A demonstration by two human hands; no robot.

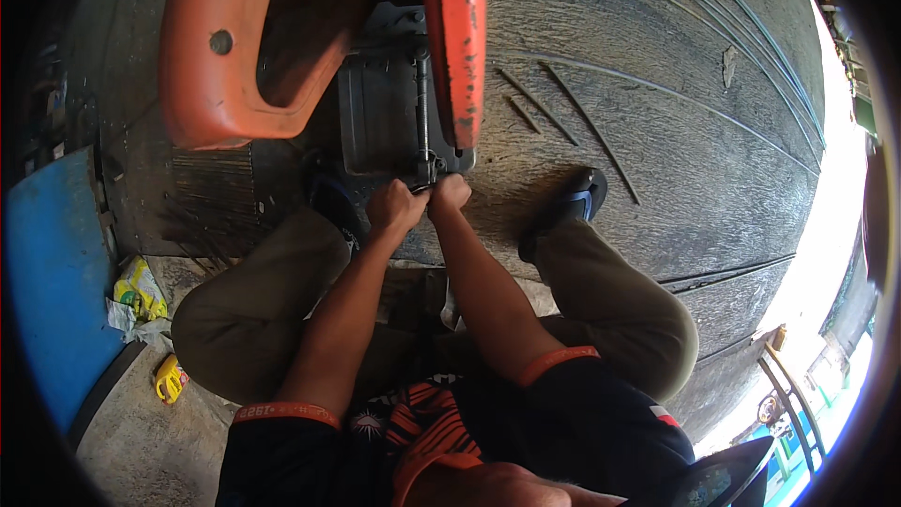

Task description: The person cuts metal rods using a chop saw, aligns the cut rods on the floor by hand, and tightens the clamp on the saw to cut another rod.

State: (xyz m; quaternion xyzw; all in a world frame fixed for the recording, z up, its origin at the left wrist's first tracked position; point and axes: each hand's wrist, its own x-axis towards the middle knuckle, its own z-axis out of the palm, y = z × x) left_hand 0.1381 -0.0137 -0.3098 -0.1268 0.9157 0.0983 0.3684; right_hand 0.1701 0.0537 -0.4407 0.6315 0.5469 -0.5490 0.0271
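Side by side at the near edge of a dark metal machine base [374,127], my left hand [396,207] and my right hand [450,195] are both closed. A small dark piece shows between them, too little of it to name. Just beyond my hands, a clamp fitting [428,169] sits at the near end of a metal rod [422,113] that runs along the base. Above the base looms what looks like a cut-off saw, with a worn orange loop handle [202,66] and a scuffed red guard [462,47].
Several thin dark rods, including a long one [591,131], lie on the worn floor at the right. Long thin bars [732,14] stretch across the far right. A blue panel [56,272], a yellow packet [141,289] and a small yellow container [170,379] are at the left.
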